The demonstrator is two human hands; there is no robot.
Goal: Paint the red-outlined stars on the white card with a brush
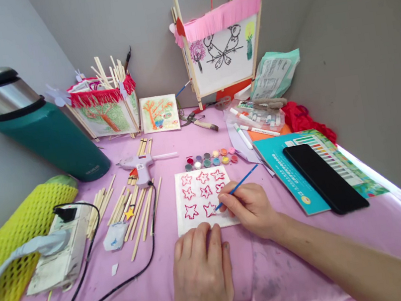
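A white square panel [185,223] lies on the pink-purple cloth in front of me, with rows of red star outlines painted on it. My right hand [248,206] pinches a thin blue paintbrush [243,180], its tip at a star in the bottom row. Part of the panel's right side is hidden under this hand. Flat on the panel's lower edge rest the fingers of my left hand [203,265], stretched out and holding nothing. Just beyond the panel stand small paint pots [207,162] in several colours, in two rows.
Left are a glue gun [143,169], wooden sticks [140,215], a power strip [61,252] with cords and a tall green bottle [51,137]. A phone [323,177] lies on books [283,173] at right. Decorated stick-frame lanterns [225,61] and markers [258,130] stand behind.
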